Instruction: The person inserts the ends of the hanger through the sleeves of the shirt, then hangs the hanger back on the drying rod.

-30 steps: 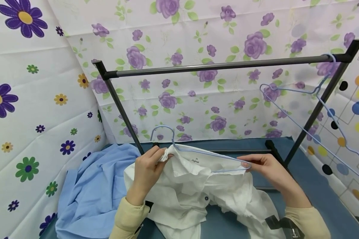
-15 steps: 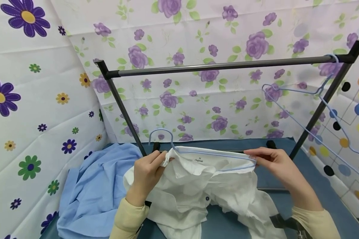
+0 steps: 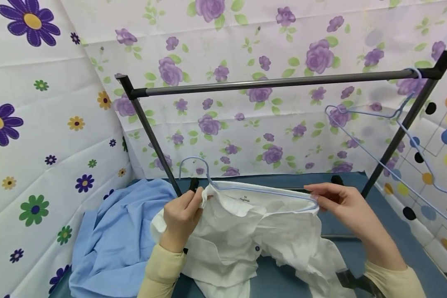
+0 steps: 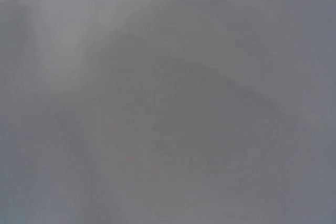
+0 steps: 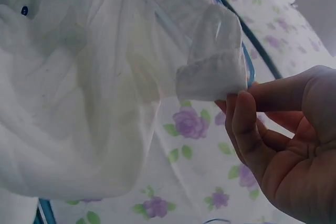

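A white button shirt (image 3: pixel 283 236) is bunched in front of me, its neck opening facing up. Through that opening runs a thin blue clothes hanger (image 3: pixel 260 190), with its hook rising bare at the left. My left hand (image 3: pixel 182 219) pinches the shirt's collar beside the base of the hook. At the opposite side my right hand (image 3: pixel 342 205) pinches the shirt's edge at the hanger's right end. The right wrist view shows the right hand's thumb and fingertips (image 5: pixel 245 100) on a white cloth corner, the blue wire next to them. The left wrist view is only a grey blur.
A dark metal clothes rack (image 3: pixel 246 84) stands behind the shirt. A second blue hanger (image 3: pixel 391 165) hangs at its right end. Light blue folded cloth (image 3: pixel 115 240) lies on the left, on the dark blue surface (image 3: pixel 402 244). Patterned sheets surround the space.
My right hand has moved right, and the shirt's edge is now drawn out around the hanger's right end. The hook and my left hand have shifted slightly left.
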Motion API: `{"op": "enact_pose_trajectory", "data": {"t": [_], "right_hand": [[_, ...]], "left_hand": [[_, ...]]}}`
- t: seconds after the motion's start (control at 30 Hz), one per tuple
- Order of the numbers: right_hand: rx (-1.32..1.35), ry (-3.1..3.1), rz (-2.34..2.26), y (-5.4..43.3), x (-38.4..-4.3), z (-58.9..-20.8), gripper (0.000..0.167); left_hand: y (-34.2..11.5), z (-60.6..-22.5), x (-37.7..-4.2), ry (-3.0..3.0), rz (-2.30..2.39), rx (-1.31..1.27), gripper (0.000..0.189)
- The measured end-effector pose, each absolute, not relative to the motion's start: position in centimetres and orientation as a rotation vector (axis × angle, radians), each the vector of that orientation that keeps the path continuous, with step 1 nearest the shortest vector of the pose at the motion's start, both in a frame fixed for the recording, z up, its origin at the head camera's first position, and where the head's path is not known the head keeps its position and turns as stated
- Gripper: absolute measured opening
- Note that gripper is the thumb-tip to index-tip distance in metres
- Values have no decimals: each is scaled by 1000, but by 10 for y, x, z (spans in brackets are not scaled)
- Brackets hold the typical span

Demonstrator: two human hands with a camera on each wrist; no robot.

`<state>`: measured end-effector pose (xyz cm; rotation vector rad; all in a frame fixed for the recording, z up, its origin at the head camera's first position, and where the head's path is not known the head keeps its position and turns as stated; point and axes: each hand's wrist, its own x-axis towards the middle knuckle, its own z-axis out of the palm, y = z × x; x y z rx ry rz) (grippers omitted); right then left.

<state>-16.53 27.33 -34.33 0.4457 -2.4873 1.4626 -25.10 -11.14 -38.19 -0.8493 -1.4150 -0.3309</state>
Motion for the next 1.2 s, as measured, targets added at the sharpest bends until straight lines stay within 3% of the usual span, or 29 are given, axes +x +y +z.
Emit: {"op": "enact_pose_trajectory", "data": {"t": [0.37, 0.63, 1.03, 1.2], "right_hand": [[287, -2394, 944, 256, -147, -316, 25], [308, -2380, 1070, 250, -148, -318, 23], [544, -2526, 1153, 252, -148, -313, 54], [559, -2504, 1168, 255, -149, -308, 57]], "left_hand": [[-102, -374, -238, -1275, -305, -904, 22], [-107, -366, -237, -1285, -327, -814, 25], [-114, -357, -239, -1263, -302, -754, 21], [-112, -356, -238, -1258, -292, -775, 21]]}}
